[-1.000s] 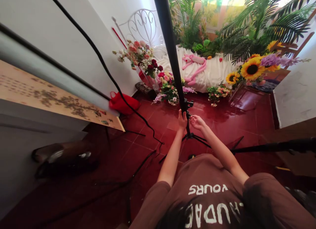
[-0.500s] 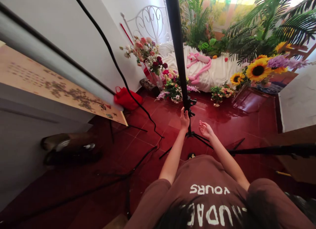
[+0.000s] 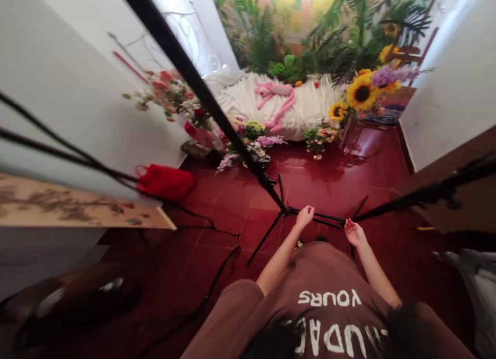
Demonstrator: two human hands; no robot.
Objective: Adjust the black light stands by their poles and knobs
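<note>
A black stand (image 3: 228, 129) rises from splayed legs on the red floor and leans up to the left across the view. My left hand (image 3: 305, 216) is just right of the stand's base, off the pole, with its fingers curled together; nothing shows in them. Palm up and fingers apart, my right hand (image 3: 354, 232) is near the foot of a second black stand (image 3: 418, 196), which slants up to the right. No object lies in the right palm.
Sunflowers (image 3: 362, 93) and other bouquets flank a white cloth (image 3: 306, 116) bearing a pink plush toy (image 3: 277, 90). A red bag (image 3: 166, 182) sits by the left wall. Black cables (image 3: 220, 271) trail over the floor at the left.
My left hand has come off the first stand's pole and moved right and down. My right hand has moved right, towards the second stand. The view has turned rightward.
</note>
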